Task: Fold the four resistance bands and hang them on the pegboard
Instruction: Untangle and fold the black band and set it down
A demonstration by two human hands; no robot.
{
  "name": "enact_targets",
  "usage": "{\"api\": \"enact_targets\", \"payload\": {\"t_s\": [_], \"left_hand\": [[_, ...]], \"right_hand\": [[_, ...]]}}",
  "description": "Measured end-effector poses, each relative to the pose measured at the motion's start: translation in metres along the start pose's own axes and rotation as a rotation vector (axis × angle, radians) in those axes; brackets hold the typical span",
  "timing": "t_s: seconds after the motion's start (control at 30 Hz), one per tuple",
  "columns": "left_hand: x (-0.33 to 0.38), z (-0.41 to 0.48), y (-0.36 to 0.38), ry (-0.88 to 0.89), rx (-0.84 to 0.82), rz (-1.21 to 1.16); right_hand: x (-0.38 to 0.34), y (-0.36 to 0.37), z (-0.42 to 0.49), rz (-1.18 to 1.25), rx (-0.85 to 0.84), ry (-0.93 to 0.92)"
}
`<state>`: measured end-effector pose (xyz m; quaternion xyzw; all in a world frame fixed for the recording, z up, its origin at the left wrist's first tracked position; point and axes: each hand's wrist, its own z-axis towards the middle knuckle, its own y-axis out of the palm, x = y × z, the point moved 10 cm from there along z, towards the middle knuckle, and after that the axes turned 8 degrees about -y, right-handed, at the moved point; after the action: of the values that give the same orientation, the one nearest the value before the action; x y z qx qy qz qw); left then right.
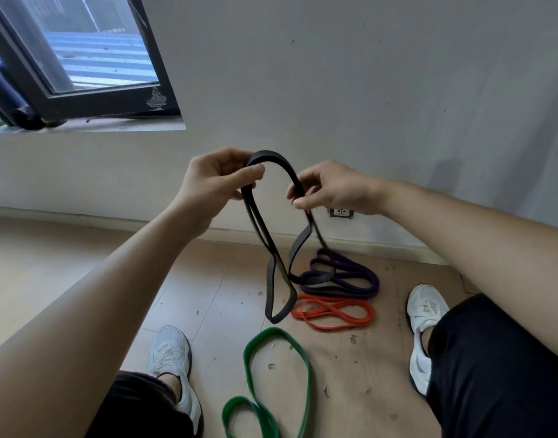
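Observation:
Both hands hold a black resistance band (282, 273) up in front of the wall. My left hand (214, 181) pinches its left strands near the top of the arch. My right hand (330, 191) pinches the right strand a little lower. The band's doubled loops hang down toward the floor. On the floor beneath lie a purple band (350, 276) in a loose coil, an orange band (334, 312) coiled just in front of it, and a green band (276, 387) spread out between my feet. No pegboard is in view.
I squat facing a grey wall with a socket (341, 212) low down. A dark-framed window (81, 64) is at the upper left. My white shoes (173, 355) (424, 314) flank the bands on a tan, debris-speckled floor.

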<state>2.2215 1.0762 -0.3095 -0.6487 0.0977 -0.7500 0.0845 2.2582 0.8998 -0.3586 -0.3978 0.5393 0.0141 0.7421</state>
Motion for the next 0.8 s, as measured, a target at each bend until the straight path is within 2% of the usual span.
{"api": "enact_targets", "payload": {"t_s": [0.13, 0.47, 0.67, 0.8], "left_hand": [[0.007, 0.000, 0.011, 0.037, -0.010, 0.005], [0.017, 0.003, 0.013, 0.045, 0.011, 0.045], [0.020, 0.000, 0.006, 0.037, -0.034, -0.065], [0.019, -0.001, 0.005, 0.028, -0.055, -0.162]], "right_hand": [[-0.014, 0.025, 0.010, 0.069, 0.010, -0.042], [-0.012, 0.048, 0.014, 0.323, 0.035, -0.017], [-0.014, 0.068, 0.010, 0.185, -0.083, 0.002], [-0.026, 0.074, 0.014, 0.191, -0.098, -0.066]]}}
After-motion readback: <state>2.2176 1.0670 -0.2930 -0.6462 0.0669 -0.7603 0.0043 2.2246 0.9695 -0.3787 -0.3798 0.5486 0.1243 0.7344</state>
